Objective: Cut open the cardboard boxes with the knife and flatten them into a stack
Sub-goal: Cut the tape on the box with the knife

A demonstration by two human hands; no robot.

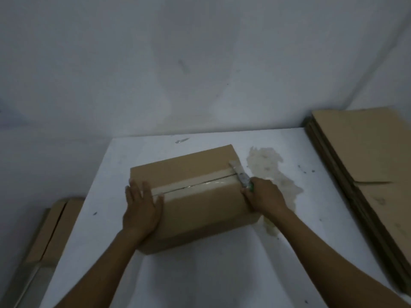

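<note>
A brown box (pixel 195 196) sits in the middle of a white table (pixel 222 274), turned a bit at a slant. A strip of tape (pixel 200 185) runs along its top from end to end, with a thin dark line down the middle. The left hand (pixel 142 207) lies flat on the left end of the box top. Its fingers are straight and spread over the tape, and it holds nothing. The right hand (pixel 264 195) is at the right end of the box, with its fingers curled tight around a knife (pixel 241 176). The knife has a bit of green near the hand. Its pale blade lies along the right edge of the box top, across the end of the tape. A light brown stain (pixel 273 172) marks the table just beside the box on the right. A stack (pixel 367 163) of flat cardboard lies along the right side. Another box (pixel 53 230) sits lower down, off the left side of the table. A plain wall (pixel 200 63) stands behind.
</note>
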